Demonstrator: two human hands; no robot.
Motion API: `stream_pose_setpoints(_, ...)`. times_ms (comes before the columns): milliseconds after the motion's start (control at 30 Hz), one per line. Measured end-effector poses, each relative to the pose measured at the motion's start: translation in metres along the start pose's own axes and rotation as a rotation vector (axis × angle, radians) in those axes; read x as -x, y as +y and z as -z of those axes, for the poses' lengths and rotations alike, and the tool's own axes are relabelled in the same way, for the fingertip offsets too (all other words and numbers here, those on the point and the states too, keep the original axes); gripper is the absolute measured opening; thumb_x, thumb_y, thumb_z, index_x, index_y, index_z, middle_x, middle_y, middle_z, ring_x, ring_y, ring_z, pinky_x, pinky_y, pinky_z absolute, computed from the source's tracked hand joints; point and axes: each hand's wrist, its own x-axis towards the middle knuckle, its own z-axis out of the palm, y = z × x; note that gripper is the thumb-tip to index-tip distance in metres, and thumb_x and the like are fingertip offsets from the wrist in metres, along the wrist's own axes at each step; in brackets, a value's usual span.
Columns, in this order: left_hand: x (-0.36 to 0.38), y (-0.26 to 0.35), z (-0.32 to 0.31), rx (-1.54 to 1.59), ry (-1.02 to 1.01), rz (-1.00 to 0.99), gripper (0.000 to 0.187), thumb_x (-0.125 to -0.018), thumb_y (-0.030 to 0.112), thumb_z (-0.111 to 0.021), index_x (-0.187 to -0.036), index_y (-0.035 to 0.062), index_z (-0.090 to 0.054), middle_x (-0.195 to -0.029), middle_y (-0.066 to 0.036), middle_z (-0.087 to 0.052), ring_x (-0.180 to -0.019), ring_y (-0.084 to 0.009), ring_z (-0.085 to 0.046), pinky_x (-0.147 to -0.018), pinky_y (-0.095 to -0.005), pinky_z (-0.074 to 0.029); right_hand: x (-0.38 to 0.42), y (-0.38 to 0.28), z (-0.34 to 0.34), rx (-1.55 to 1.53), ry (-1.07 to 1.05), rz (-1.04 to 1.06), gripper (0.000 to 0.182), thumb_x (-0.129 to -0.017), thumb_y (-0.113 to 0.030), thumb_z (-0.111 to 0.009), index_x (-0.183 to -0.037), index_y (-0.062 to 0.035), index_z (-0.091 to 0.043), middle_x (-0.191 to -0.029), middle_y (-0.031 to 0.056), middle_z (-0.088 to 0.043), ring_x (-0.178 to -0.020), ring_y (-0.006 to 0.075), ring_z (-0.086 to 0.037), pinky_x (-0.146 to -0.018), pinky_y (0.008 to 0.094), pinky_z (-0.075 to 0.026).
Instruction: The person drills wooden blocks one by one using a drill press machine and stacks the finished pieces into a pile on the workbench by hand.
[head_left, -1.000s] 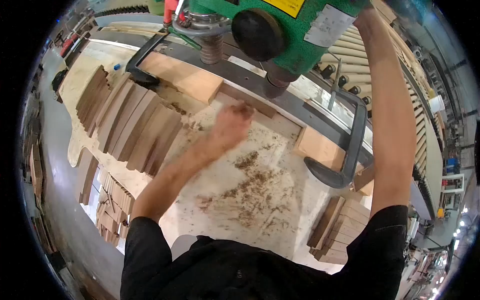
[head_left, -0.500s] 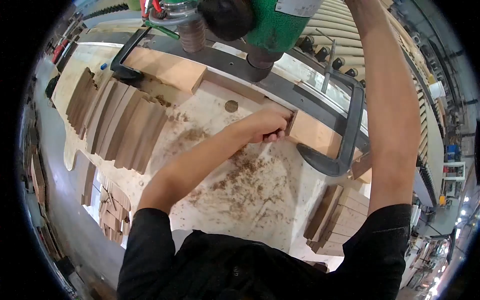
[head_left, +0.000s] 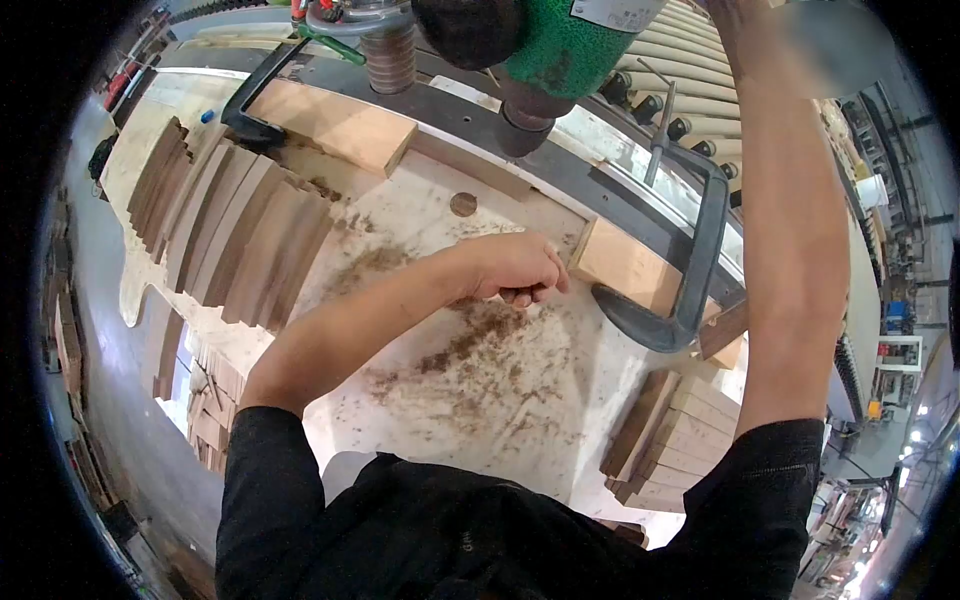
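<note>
My left hand (head_left: 515, 268) is over the dusty pale work board (head_left: 540, 400), its fingers curled and the index finger pointing toward the right wooden block (head_left: 628, 266). I see nothing in its fingers, and a small gap parts it from the block. A black C-clamp (head_left: 705, 270) grips around that block. Raised at the top edge, my right hand (head_left: 738, 20) is largely cut off and its fingers are hidden. Beside it is the green machine head (head_left: 575, 50), with a dark spindle end above the metal fence (head_left: 430, 118).
Another wooden block (head_left: 335, 122) is held by a second clamp (head_left: 245, 110) at left. Curved wood pieces (head_left: 235, 230) lie stacked on the left, and straight strips (head_left: 690, 430) at lower right. A ribbed hose (head_left: 388, 62) hangs at the top. Sawdust (head_left: 470, 340) covers the board's middle. Rollers (head_left: 680, 80) stand behind.
My left hand has moved away from the right block's end, slightly left and toward me. My right arm stays raised. The whole view has shifted a little.
</note>
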Motion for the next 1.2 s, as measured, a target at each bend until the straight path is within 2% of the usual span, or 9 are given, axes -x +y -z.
stream_pose_setpoints(167, -0.029, -0.024, -0.004, -1.055, 0.607, -0.641, 0.034, -0.084, 0.015, -0.057, -0.112, -0.0027, -0.062, -0.101, -0.016, -0.066, -0.087, -0.0282, -0.065, -0.079, -0.0415, -0.053, 0.002, -0.004, -0.001, 0.012, -0.003, 0.006, 0.043, -0.096, -0.028, -0.063, -0.127, 0.0013, -0.059, -0.116, 0.0165, -0.065, -0.094, 0.0257, -0.065, -0.076, 0.0357, -0.054)
stream_pose_setpoints(333, -0.042, -0.035, -0.007, -1.554, 0.746, -0.823, 0.036, -0.079, 0.018, -0.061, -0.111, 0.0015, -0.065, -0.126, -0.015, -0.056, -0.104, -0.0314, -0.059, -0.089, -0.0391, -0.051, 0.006, -0.006, 0.001, 0.017, 0.005, 0.008, 0.044, -0.096, -0.027, -0.063, -0.128, 0.0011, -0.059, -0.117, 0.0172, -0.064, -0.094, 0.0266, -0.064, -0.075, 0.0363, -0.054)
stream_pose_setpoints(367, -0.042, -0.041, -0.008, -1.591, 0.721, -0.848, 0.036, -0.078, 0.017, -0.061, -0.111, 0.0023, -0.065, -0.128, -0.015, -0.055, -0.104, -0.0317, -0.059, -0.088, -0.0389, -0.051, 0.006, -0.006, 0.001, 0.018, 0.008, 0.008, 0.044, -0.096, -0.027, -0.063, -0.129, 0.0010, -0.058, -0.117, 0.0173, -0.064, -0.094, 0.0267, -0.064, -0.074, 0.0364, -0.054)
stream_pose_setpoints(467, 0.002, -0.023, -0.013, -1.407, 0.107, -0.402, 0.037, -0.077, 0.016, -0.064, -0.110, 0.0024, -0.066, -0.132, -0.014, -0.055, -0.108, -0.0323, -0.059, -0.088, -0.0411, -0.051, 0.007, -0.008, 0.000, 0.019, 0.010, 0.011, 0.044, -0.096, -0.027, -0.063, -0.129, 0.0009, -0.058, -0.117, 0.0177, -0.064, -0.094, 0.0272, -0.064, -0.074, 0.0368, -0.054)
stream_pose_setpoints(567, 0.042, -0.030, 0.014, -1.156, 0.281, -0.621, 0.035, -0.078, 0.016, -0.065, -0.110, 0.0031, -0.067, -0.136, -0.014, -0.053, -0.111, -0.0318, -0.059, -0.087, -0.0429, -0.052, 0.007, -0.011, -0.001, 0.022, 0.020, 0.014, 0.045, -0.095, -0.027, -0.063, -0.130, 0.0008, -0.058, -0.118, 0.0180, -0.064, -0.094, 0.0277, -0.064, -0.073, 0.0371, -0.055)
stream_pose_setpoints(667, 0.059, -0.010, 0.042, -1.131, 0.809, -0.272, 0.038, -0.080, 0.014, -0.065, -0.117, 0.0037, -0.065, -0.139, -0.014, -0.051, -0.120, -0.0321, -0.054, -0.096, -0.0431, -0.050, 0.004, -0.013, -0.005, 0.018, 0.033, 0.019, 0.045, -0.095, -0.027, -0.063, -0.131, 0.0007, -0.057, -0.118, 0.0184, -0.064, -0.093, 0.0282, -0.064, -0.072, 0.0375, -0.055)
stream_pose_setpoints(767, 0.053, -0.016, 0.087, -1.535, 1.086, -0.565, 0.050, -0.083, 0.014, -0.066, -0.131, 0.0057, -0.058, -0.145, -0.014, -0.047, -0.133, -0.0331, -0.045, -0.108, -0.0428, -0.042, 0.003, -0.015, -0.007, 0.027, 0.037, 0.025, 0.046, -0.095, -0.026, -0.063, -0.131, 0.0006, -0.057, -0.119, 0.0188, -0.063, -0.093, 0.0287, -0.064, -0.072, 0.0379, -0.055)
stream_pose_setpoints(967, 0.035, -0.008, 0.145, -1.499, 0.807, -0.483, 0.070, -0.082, 0.019, -0.073, -0.145, 0.0078, -0.045, -0.153, -0.011, -0.040, -0.143, -0.0341, -0.034, -0.118, -0.0440, -0.030, -0.002, -0.021, -0.017, 0.015, 0.052, 0.036, 0.047, -0.095, -0.026, -0.064, -0.133, 0.0004, -0.056, -0.120, 0.0195, -0.063, -0.093, 0.0296, -0.064, -0.070, 0.0386, -0.055)
stream_pose_setpoints(1200, 0.041, -0.005, 0.147, -1.426, 0.834, -0.517, 0.070, -0.080, 0.023, -0.075, -0.143, 0.0064, -0.047, -0.150, -0.011, -0.045, -0.140, -0.0343, -0.038, -0.116, -0.0447, -0.033, 0.000, -0.063, -0.022, 0.105, 0.078, 0.125, 0.048, -0.094, -0.025, -0.064, -0.134, 0.0001, -0.055, -0.121, 0.0204, -0.062, -0.092, 0.0308, -0.063, -0.069, 0.0394, -0.055)
